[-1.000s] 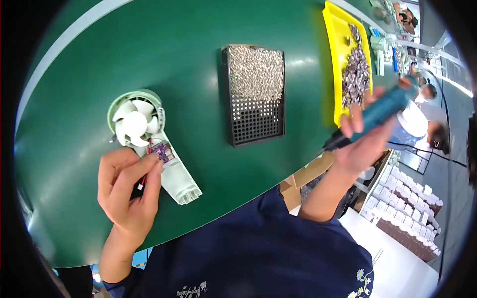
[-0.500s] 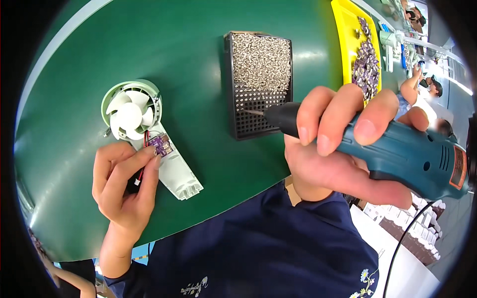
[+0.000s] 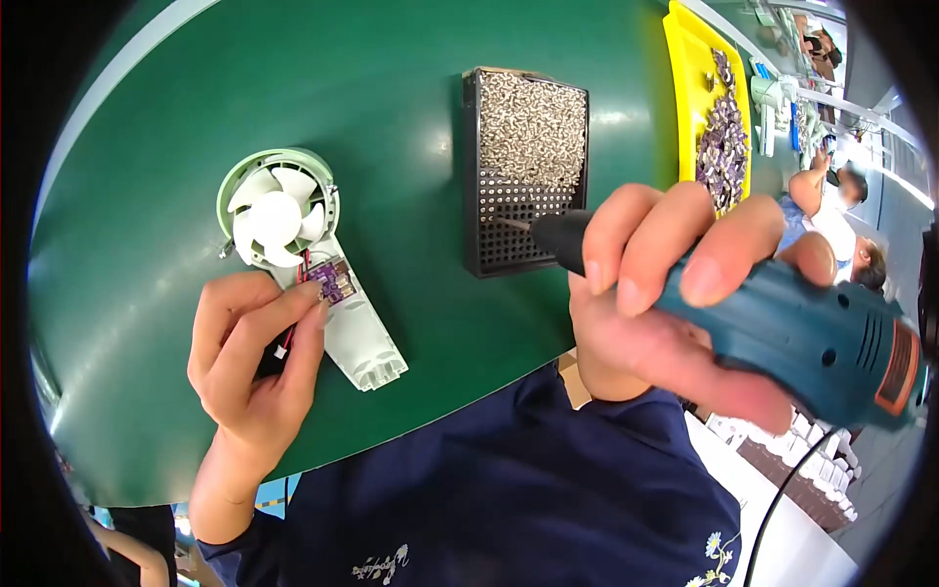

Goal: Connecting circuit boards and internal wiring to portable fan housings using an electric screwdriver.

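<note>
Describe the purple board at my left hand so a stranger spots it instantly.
On the green table, find the pale fan with white blades. Just below the blades, the left hand pinches a small purple board over the fan's handle. Unlike the purple pieces heaped in the yellow tray, it is alone.

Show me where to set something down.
Bare table lies between fan and screw tray, beyond the fan, and left of the left hand. A narrower strip parts tray and yellow bin. Crowded: the fan's handle, near the left hand, and the tray's near end, where the right hand holds the driver.
</note>
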The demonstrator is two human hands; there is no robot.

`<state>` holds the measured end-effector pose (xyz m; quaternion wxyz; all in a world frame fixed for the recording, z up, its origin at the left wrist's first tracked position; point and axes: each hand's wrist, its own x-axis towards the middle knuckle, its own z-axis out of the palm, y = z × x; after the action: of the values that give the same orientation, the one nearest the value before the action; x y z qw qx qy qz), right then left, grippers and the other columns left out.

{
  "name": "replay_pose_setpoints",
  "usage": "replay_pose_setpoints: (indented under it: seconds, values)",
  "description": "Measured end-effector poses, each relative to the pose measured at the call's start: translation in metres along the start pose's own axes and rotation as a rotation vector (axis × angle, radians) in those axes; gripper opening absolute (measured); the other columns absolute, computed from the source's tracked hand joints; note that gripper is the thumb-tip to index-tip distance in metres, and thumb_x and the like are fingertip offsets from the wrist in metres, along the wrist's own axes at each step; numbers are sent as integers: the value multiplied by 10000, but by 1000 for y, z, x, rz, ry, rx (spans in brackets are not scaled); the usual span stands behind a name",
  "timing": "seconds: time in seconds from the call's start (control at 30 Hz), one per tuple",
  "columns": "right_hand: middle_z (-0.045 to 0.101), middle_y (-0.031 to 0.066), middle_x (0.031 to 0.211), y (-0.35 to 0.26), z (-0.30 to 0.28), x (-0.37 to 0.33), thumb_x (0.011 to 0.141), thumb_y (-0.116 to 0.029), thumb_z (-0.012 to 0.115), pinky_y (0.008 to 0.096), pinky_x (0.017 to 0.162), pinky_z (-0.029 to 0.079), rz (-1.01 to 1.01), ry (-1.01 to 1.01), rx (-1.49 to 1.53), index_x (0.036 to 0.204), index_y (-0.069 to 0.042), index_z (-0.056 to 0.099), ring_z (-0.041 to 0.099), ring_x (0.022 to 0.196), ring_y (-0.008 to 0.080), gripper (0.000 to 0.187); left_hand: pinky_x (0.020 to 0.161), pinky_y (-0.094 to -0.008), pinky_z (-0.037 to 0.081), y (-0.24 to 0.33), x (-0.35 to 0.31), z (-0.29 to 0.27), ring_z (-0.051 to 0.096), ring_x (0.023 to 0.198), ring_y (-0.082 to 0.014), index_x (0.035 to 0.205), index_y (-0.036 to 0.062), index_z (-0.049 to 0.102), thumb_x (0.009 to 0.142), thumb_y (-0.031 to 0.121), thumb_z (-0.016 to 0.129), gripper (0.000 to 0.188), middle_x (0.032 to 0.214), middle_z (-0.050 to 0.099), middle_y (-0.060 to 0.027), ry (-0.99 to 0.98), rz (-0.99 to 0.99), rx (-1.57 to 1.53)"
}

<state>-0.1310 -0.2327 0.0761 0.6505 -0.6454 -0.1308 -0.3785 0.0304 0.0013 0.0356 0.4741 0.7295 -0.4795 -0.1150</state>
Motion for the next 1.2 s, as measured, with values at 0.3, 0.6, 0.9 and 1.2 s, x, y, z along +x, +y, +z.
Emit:
replay_pose_setpoints:
  seconds: [0.3,0.6,0.9,1.2]
  values:
    - [567,82,1087,3,10,1,902,-678,645,367,562,490,-47,-47,-112,1539,-132,313,557,695,216,902,605,-271,497,0,-2,3,626,720,-176,956,-24,739,731,-117,805,252,912,609,-96,57,3,-22]
    - [560,34,1061,-23,68,29,883,-531,749,339,544,485,26,41,6,1398,-77,474,560,730,166,740,577,-290,499,-5,-1,6,623,675,-160,950,-15,727,753,-114,795,231,926,610,-82,81,0,-101]
    - [535,31,1085,6,94,26,922,-592,702,367,551,483,-31,-104,-88,1489,-85,416,538,689,184,812,597,-283,493,-10,-3,14,610,714,-175,976,-11,735,746,-111,795,258,922,624,-94,112,9,-164]
    - [533,67,1076,21,93,18,915,-597,713,373,549,476,-37,-149,60,1479,-85,411,529,670,190,819,611,-303,539,-10,-6,12,643,725,-194,967,-8,730,769,-102,788,226,922,636,-95,108,-14,-192]
